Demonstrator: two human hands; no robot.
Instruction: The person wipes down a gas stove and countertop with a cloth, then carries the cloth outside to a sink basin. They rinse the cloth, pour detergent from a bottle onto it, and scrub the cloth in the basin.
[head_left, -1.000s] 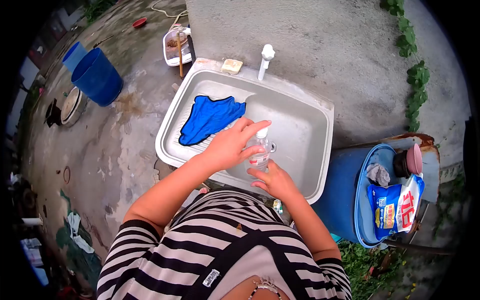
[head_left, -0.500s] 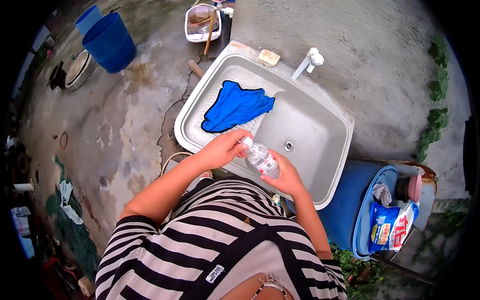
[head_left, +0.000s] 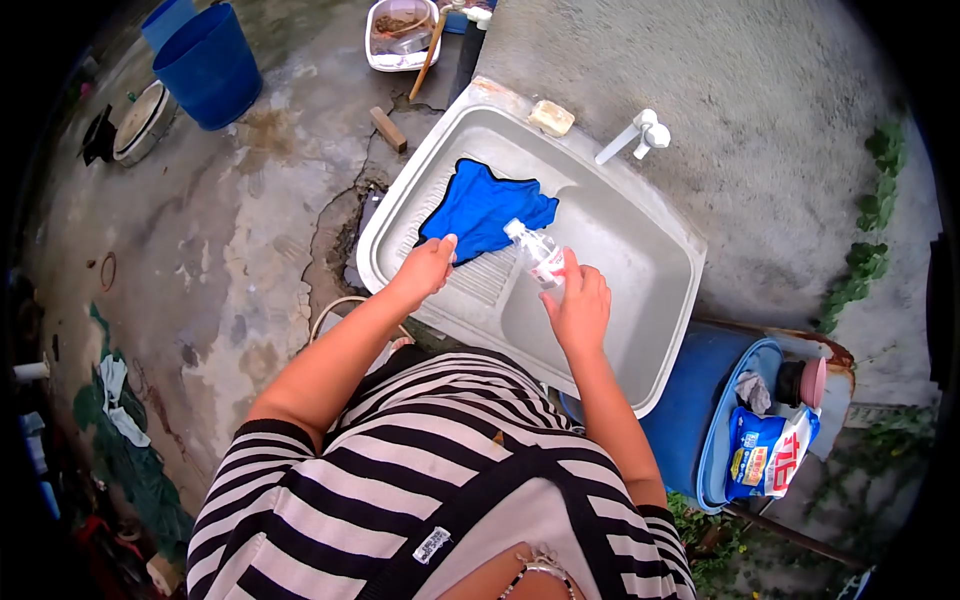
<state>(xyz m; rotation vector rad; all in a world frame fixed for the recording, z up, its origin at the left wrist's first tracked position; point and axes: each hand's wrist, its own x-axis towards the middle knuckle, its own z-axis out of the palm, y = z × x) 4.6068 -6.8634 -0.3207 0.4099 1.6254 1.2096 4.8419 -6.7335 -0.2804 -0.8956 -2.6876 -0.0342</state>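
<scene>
A clear plastic bottle (head_left: 543, 262) with a red and white label is in my right hand (head_left: 581, 305), tilted with its white top toward the upper left. That top points at a blue cloth (head_left: 485, 210) with dark edging, spread over the ribbed side of the sink. Fingers curled closed, my left hand (head_left: 428, 270) is beside the cloth's lower left edge, apart from the bottle. Whether it holds something small is hidden. Both hands are over the grey sink (head_left: 620, 340).
On the sink's back rim lie a soap bar (head_left: 551, 118) and a white tap (head_left: 640, 135). At right stands a blue barrel (head_left: 675, 410) with a detergent bag (head_left: 770, 455) on it. Blue buckets (head_left: 210, 70) and a wood block (head_left: 388, 130) are at left.
My left hand has come off the bottle's top and moved left, closed. My right hand has carried the bottle up and slightly right, toward the cloth. The camera view has shifted a little.
</scene>
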